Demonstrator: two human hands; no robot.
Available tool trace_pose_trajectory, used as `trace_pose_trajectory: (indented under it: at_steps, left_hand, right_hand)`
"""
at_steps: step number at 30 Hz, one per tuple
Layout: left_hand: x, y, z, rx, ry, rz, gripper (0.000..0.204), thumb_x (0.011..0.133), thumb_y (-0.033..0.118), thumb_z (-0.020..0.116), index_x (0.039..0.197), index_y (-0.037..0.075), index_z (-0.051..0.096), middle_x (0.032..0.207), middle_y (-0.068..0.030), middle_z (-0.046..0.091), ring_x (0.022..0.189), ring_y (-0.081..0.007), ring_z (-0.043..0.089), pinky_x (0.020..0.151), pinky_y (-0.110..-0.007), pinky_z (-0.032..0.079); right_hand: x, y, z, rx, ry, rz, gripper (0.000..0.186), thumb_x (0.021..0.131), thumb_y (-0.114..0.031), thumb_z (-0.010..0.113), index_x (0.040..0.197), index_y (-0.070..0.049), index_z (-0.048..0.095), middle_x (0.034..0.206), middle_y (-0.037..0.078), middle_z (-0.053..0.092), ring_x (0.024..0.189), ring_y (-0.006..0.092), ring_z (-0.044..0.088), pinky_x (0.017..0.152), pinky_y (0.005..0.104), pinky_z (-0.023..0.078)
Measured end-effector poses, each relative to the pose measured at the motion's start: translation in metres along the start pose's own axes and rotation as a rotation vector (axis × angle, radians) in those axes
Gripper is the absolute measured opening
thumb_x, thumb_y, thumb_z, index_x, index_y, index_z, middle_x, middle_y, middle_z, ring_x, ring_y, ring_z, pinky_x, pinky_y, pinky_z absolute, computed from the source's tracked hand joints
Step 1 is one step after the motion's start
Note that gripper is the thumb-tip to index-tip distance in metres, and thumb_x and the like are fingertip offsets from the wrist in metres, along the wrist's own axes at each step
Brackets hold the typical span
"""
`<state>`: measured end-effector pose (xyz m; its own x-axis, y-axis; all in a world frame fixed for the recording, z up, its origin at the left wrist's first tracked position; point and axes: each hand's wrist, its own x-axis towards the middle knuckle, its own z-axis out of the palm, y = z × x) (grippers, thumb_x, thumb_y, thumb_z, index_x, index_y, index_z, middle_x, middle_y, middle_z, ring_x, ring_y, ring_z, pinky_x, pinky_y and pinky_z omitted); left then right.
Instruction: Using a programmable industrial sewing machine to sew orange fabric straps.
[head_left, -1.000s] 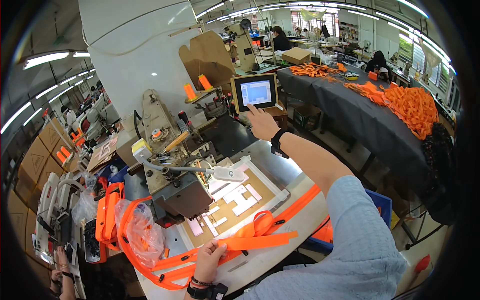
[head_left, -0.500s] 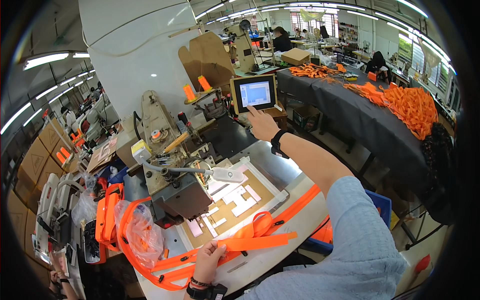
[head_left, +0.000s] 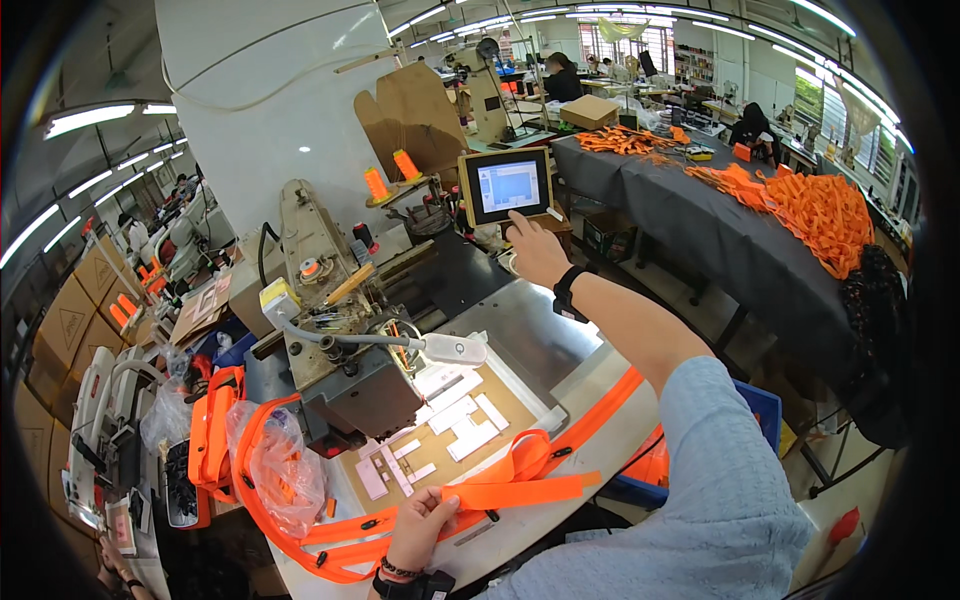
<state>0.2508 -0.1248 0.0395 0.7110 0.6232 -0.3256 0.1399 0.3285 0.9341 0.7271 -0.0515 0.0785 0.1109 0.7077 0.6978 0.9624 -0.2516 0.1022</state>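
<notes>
Left hand (head_left: 425,522): pinches the orange strap (head_left: 525,492) between thumb and fingers, over the near side of the table (head_left: 628,415).
Right hand (head_left: 537,250): loosely spread, index finger extended at the near edge of the screen (head_left: 508,188); I cannot tell whether it touches.
Strap: its flat end points right from the left hand; a loop rises just beyond.
Machine (head_left: 362,395): left of the board (head_left: 518,378), its head over the board's left part.
Plastic bag (head_left: 285,478): left, near the machine.

Cardboard boxes (head_left: 68,325) stand stacked beneath glowing ceiling lights (head_left: 90,121).
</notes>
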Motion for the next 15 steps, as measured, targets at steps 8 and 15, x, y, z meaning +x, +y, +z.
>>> trace_pose_trajectory:
  at_steps: [8,15]
  left_hand:
    - [0.004,-0.009,-0.004,-0.025,0.001,0.028,0.014,0.094,0.015,0.066,0.096,0.001,0.062,0.072,0.0,0.063,0.062,-0.0049,0.056,0.058,-0.019,0.045]
    - [0.005,-0.009,-0.004,-0.022,-0.015,0.029,0.014,0.095,0.015,0.065,0.096,0.001,0.063,0.074,0.0002,0.063,0.063,-0.0046,0.056,0.058,-0.019,0.045]
  right_hand:
    - [0.001,0.019,-0.006,-0.033,0.02,0.057,0.039,0.071,-0.003,0.065,0.109,0.002,0.055,0.137,0.021,0.046,0.103,0.0337,0.058,0.084,0.0416,0.052]
    - [0.002,0.027,-0.006,-0.035,0.013,0.008,0.036,0.072,-0.003,0.064,0.107,0.003,0.055,0.136,0.021,0.047,0.104,0.0344,0.058,0.084,0.0419,0.052]
